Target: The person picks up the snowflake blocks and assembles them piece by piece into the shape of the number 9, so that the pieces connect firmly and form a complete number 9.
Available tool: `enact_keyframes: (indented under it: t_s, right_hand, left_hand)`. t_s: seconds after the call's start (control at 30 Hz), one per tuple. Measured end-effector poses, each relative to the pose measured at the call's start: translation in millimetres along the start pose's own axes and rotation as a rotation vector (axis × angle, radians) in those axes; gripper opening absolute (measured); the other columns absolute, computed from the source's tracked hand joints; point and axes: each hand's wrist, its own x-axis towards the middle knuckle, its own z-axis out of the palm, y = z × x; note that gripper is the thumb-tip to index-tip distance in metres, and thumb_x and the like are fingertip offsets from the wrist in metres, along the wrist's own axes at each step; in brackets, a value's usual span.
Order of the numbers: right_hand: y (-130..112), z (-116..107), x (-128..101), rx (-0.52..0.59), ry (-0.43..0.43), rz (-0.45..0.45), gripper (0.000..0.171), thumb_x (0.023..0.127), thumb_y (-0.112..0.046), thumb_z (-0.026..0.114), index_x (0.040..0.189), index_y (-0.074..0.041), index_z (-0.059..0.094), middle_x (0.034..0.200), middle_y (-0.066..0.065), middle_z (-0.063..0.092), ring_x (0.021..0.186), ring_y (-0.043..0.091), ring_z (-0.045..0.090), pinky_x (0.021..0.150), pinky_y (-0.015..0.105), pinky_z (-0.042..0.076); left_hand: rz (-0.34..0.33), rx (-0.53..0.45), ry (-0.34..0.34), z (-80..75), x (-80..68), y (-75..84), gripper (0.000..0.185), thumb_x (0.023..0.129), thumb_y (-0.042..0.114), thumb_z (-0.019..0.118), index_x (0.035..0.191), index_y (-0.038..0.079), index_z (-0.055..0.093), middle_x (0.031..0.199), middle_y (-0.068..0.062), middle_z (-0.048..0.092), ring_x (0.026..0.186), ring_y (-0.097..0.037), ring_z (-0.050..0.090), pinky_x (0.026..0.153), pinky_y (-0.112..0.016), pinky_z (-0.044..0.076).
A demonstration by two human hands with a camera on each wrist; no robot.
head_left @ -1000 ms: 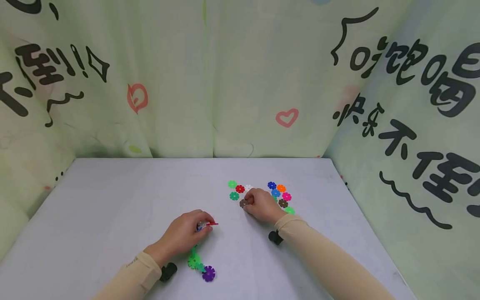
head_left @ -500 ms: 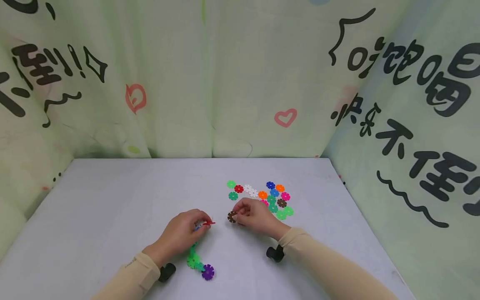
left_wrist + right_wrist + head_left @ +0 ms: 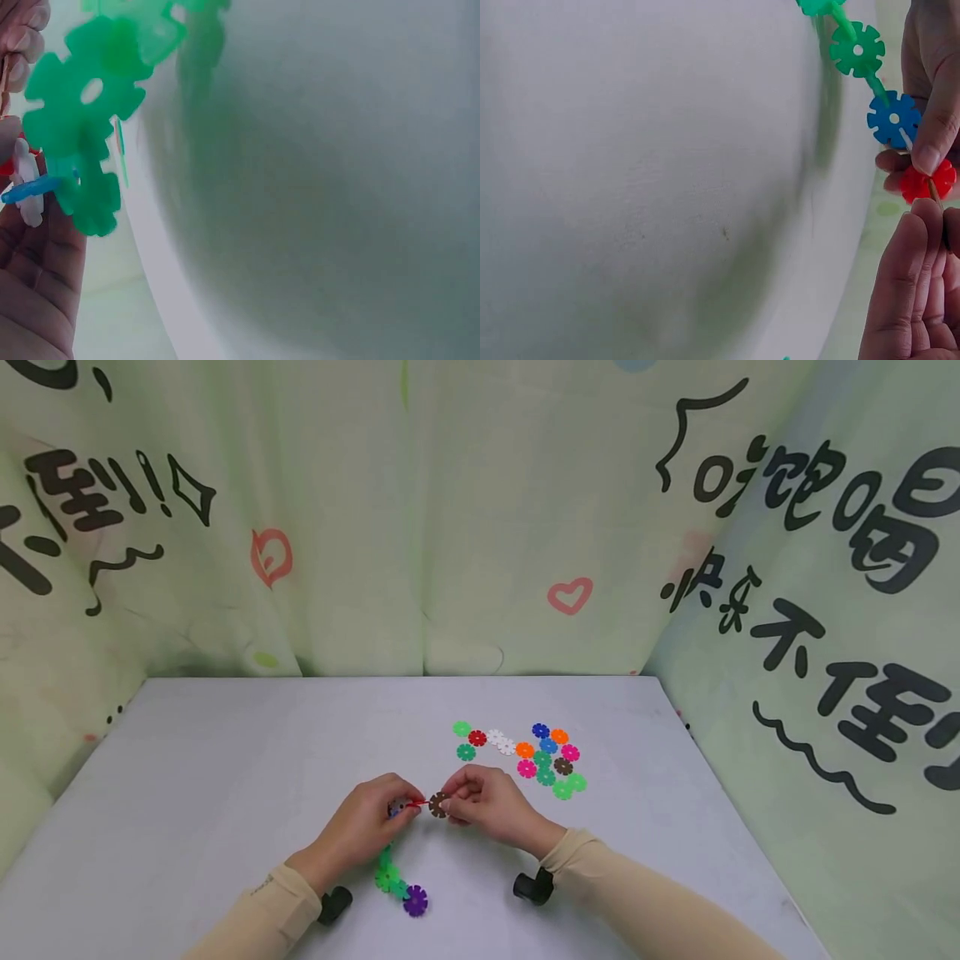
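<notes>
My left hand pinches the top end of a chain of interlocked snowflake discs. The chain runs from a purple disc on the table through green ones to a blue disc and a red disc. My right hand pinches a brown disc and holds it against the red disc's edge. In the left wrist view the green discs hang close to the lens beside my fingers.
A loose cluster of coloured discs lies on the white table just beyond my right hand. Printed fabric walls close in the back and both sides. Black wrist mounts sit under my forearms.
My right hand lifted a brown disc from the cluster and carried it left to the red disc in my left hand. The left hand has stayed in place.
</notes>
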Motion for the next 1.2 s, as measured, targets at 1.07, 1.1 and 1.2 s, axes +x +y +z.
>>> enact_keyframes:
  t_s: [1.07,1.1,1.2]
  right_hand:
    - [3.5,9.7,2.4,0.009,-0.002,0.051,0.005,0.088,-0.001,0.074,0.093,-0.001,0.074,0.08,0.007,0.072,0.072,0.023,0.071,0.067,0.031,0.058]
    - [3.7,9.4,2.3,0.012,-0.006,0.051,0.005,0.088,-0.001,0.073,0.094,0.0,0.073,0.08,0.007,0.072,0.072,0.024,0.071,0.068,0.032,0.058]
    - [4.2,7.8,2.8,0.015,-0.021,0.061,0.006,0.089,-0.002,0.073,0.095,-0.001,0.073,0.079,0.007,0.071,0.074,0.027,0.072,0.068,0.032,0.058]
  left_hand:
    - [0.029,-0.01,-0.063,3.4,1.6,4.3,0.023,0.081,-0.001,0.08,0.08,0.018,0.067,0.078,0.012,0.065,0.069,-0.003,0.055,0.063,-0.025,0.049]
    - [0.024,-0.009,-0.065,3.4,1.3,4.4,0.022,0.081,0.0,0.08,0.083,0.018,0.068,0.08,0.012,0.066,0.071,-0.003,0.056,0.065,-0.025,0.05]
    - [0.002,0.002,-0.073,2.9,0.9,5.3,0.022,0.083,0.003,0.08,0.096,0.017,0.07,0.087,0.012,0.066,0.076,-0.004,0.057,0.071,-0.027,0.052]
